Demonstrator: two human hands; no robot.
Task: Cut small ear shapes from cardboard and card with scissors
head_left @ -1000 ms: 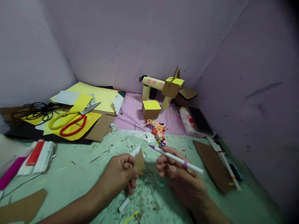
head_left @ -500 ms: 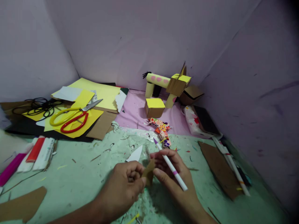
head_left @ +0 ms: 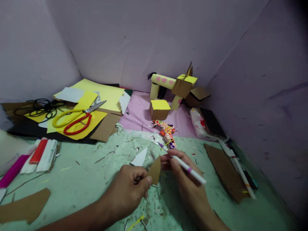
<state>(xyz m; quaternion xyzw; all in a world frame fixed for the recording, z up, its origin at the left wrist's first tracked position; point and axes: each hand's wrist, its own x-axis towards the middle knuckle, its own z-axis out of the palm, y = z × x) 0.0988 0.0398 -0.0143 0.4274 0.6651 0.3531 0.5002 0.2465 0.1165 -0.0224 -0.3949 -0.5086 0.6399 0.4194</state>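
Between thumb and fingers, my left hand [head_left: 132, 184] pinches a small leaf-shaped cardboard piece [head_left: 154, 170], its brown face turned up. My right hand [head_left: 187, 179] grips a white marker [head_left: 186, 166] with a purple tip, which points up and to the left. The right fingertips are close to the cardboard's right edge; I cannot tell whether they touch it. Just beyond the left hand, a pointed white paper piece [head_left: 140, 157] lies on the green table [head_left: 91, 183]. Past the marker tip rests a flower-patterned piece [head_left: 166, 130].
Scissors [head_left: 84, 117] lie on yellow papers at the left, near a black cord [head_left: 39, 108]. A cardboard animal figure [head_left: 166, 82] and a yellow-topped small box [head_left: 160, 109] stand behind. A brown cardboard strip [head_left: 226, 171] lies at the right.
My right hand has shifted the marker lower and to the right, into a writing-like grip. The cardboard piece has turned, showing its broad face more.
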